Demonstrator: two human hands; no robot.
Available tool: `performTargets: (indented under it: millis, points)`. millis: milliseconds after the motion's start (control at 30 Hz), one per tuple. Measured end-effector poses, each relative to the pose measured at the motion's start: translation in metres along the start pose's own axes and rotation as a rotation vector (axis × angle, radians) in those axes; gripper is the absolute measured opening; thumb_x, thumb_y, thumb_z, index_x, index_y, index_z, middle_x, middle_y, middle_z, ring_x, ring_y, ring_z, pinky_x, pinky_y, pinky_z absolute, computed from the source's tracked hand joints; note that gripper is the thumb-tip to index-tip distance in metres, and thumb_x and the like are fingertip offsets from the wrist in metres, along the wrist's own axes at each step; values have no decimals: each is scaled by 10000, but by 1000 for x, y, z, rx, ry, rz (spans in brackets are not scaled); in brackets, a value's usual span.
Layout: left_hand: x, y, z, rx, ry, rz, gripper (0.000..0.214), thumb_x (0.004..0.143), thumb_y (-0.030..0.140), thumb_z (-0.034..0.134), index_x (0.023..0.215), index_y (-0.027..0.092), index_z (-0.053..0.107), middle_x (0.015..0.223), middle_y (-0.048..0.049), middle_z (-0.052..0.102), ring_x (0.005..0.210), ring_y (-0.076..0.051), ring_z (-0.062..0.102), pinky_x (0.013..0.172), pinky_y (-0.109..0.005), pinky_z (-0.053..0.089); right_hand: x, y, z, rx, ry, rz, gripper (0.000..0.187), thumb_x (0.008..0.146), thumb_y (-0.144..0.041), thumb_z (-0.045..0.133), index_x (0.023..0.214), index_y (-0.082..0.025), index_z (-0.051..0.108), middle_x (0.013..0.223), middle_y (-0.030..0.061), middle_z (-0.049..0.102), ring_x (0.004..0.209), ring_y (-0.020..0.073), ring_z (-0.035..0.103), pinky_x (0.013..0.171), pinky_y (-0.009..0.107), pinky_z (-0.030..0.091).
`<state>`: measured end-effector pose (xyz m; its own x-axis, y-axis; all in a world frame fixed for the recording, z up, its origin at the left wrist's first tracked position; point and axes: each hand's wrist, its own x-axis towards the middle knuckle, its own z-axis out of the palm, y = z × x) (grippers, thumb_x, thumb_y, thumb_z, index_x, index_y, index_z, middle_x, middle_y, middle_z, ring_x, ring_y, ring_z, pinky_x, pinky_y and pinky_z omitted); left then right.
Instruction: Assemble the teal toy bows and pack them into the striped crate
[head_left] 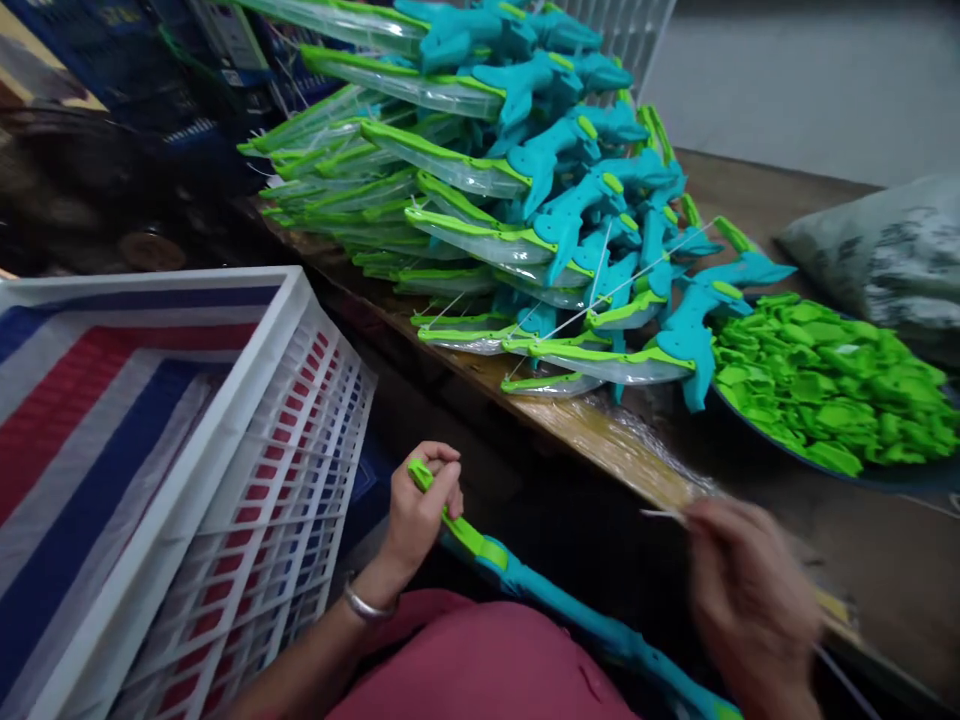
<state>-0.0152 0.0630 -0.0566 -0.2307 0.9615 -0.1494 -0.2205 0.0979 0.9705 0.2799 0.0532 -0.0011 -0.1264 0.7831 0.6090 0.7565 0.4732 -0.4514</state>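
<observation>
My left hand [424,505], with a metal bangle at the wrist, is closed round the green tip of a toy bow [555,595]. The bow slants down to the right across my lap, teal in the middle, and its lower end runs towards the bottom edge. Off to the right, my right hand [750,590] pinches a thin white string [660,514]; a short end pokes out past the fingertips. More string trails below that hand. Whether it joins the bow cannot be seen.
A large pile of teal and green toy bows [555,180] covers the wooden table [600,430]. Beside it sits a basin of green plastic pieces [832,380], with a pale sack [877,250] behind. At left stands a white plastic crate [300,390] with a striped lining.
</observation>
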Motion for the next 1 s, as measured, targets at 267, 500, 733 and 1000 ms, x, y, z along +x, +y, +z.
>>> performTargets:
  millis: [267, 500, 733, 1000]
  points:
    - [-26, 25, -5, -20, -539, 422, 188, 979, 355, 603, 844, 226, 586, 645, 5, 589, 582, -151, 578, 610, -301, 486, 43, -124, 53, 315, -329, -399, 272, 1063, -134, 376, 1025, -91, 643, 805, 51, 622, 698, 156, 488, 608, 296, 374]
    - [-17, 17, -5, -158, -623, 578, 279, 990, 453, 545, 815, 237, 519, 569, 29, 481, 484, -146, 527, 570, -306, 466, 35, -123, 57, 365, -427, -341, 218, 1038, -92, 427, 957, -107, 629, 816, 56, 585, 734, 158, 444, 633, 301, 346]
    - [-14, 16, -2, -194, -637, 635, 220, 1004, 374, 518, 835, 233, 501, 560, 36, 421, 462, -143, 471, 541, -295, 441, 35, -131, 64, 378, -433, -331, 232, 1047, -105, 426, 923, -147, 617, 810, 51, 592, 724, 165, 433, 644, 306, 348]
    - [-15, 13, -3, -215, -624, 618, 223, 976, 377, 578, 839, 233, 477, 590, 48, 412, 485, -124, 441, 558, -283, 435, 36, -133, 64, 390, -439, -302, 267, 1078, -155, 395, 927, -162, 615, 760, 19, 559, 701, 149, 463, 614, 294, 350]
